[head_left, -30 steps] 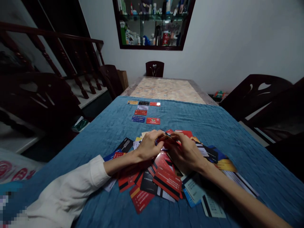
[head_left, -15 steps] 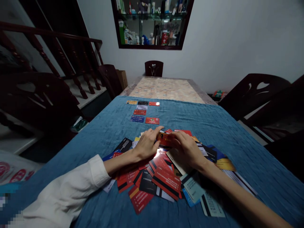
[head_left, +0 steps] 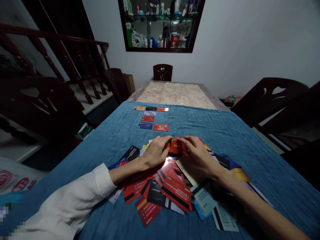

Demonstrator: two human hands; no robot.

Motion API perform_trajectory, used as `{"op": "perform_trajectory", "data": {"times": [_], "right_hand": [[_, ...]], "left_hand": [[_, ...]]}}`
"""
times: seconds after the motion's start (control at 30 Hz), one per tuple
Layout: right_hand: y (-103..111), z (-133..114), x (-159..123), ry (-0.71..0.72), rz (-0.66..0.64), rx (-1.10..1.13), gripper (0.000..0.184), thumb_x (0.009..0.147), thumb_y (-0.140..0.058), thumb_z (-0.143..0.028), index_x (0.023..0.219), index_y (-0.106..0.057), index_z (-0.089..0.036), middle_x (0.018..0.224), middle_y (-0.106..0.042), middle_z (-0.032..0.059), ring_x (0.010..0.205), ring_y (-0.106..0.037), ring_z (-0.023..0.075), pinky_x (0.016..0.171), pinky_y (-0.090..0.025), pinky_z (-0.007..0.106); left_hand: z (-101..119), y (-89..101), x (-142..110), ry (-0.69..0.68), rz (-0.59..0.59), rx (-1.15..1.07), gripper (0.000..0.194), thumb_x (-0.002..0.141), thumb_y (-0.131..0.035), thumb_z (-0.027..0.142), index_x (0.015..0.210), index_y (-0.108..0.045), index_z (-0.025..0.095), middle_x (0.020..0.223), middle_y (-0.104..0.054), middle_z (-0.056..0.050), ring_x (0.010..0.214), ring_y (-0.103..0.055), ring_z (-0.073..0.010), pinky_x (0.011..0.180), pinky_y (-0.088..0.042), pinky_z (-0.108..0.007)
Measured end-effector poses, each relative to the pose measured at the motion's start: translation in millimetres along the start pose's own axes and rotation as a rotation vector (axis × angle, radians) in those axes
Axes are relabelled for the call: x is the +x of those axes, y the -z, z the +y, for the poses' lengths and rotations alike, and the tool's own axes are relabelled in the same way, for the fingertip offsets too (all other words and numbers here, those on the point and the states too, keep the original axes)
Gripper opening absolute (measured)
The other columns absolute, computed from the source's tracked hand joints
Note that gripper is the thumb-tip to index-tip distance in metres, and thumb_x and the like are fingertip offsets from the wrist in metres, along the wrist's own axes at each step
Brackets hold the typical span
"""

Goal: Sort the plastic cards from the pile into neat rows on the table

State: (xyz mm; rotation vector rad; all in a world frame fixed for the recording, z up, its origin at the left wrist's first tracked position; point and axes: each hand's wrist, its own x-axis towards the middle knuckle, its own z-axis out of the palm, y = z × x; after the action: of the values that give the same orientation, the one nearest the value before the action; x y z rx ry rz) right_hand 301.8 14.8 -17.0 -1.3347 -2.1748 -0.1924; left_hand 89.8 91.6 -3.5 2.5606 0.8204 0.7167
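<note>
My left hand (head_left: 155,152) and my right hand (head_left: 197,156) both pinch one orange-red card (head_left: 175,146), held just above a loose heap of cards (head_left: 172,190). The heap is red, black, blue and white and lies on a blue cloth (head_left: 237,140) close to me. My left arm wears a white sleeve (head_left: 72,203); my right forearm is bare. Farther away on the cloth several cards are set out in neat rows (head_left: 151,118), with a red one (head_left: 161,127) nearest my hands.
Beyond the cloth the table's marbled top (head_left: 175,93) shows. Dark wooden chairs stand at the far end (head_left: 162,72), on the left (head_left: 37,103) and on the right (head_left: 272,100). A stair railing (head_left: 62,56) runs on the left, and a glass wall cabinet (head_left: 160,25) hangs ahead.
The card my hands hold has turned from edge-on to face-up. Both hands have shifted slightly away from me, toward the rows.
</note>
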Motion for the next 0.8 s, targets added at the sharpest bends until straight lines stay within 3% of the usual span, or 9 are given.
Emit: {"op": "perform_trajectory", "data": {"times": [0.33,0.8], "right_hand": [[7.8,12.2,8.3,-0.038,-0.010,0.034,0.058,0.085,-0.055,-0.014,0.141,-0.045,-0.023,0.125,-0.059,0.0160,0.109,-0.058,0.0303,0.089,-0.054,0.050],[2.0,66.4,41.0,-0.128,-0.083,-0.043,0.040,0.086,-0.063,-0.033,0.123,-0.060,-0.017,0.115,-0.056,0.0156,0.103,-0.054,0.0298,0.091,-0.050,0.048]], "left_hand": [[-9.3,12.1,15.9,-0.034,-0.089,-0.003,0.054,0.080,-0.064,0.015,0.133,-0.052,0.015,0.126,-0.063,-0.012,0.112,-0.057,-0.0265,0.102,-0.047,-0.043],[-45.1,10.3,84.6,-0.125,-0.210,0.170,0.043,0.080,-0.065,0.024,0.121,-0.058,0.016,0.114,-0.057,-0.010,0.107,-0.050,-0.0262,0.098,-0.045,-0.040]]}}
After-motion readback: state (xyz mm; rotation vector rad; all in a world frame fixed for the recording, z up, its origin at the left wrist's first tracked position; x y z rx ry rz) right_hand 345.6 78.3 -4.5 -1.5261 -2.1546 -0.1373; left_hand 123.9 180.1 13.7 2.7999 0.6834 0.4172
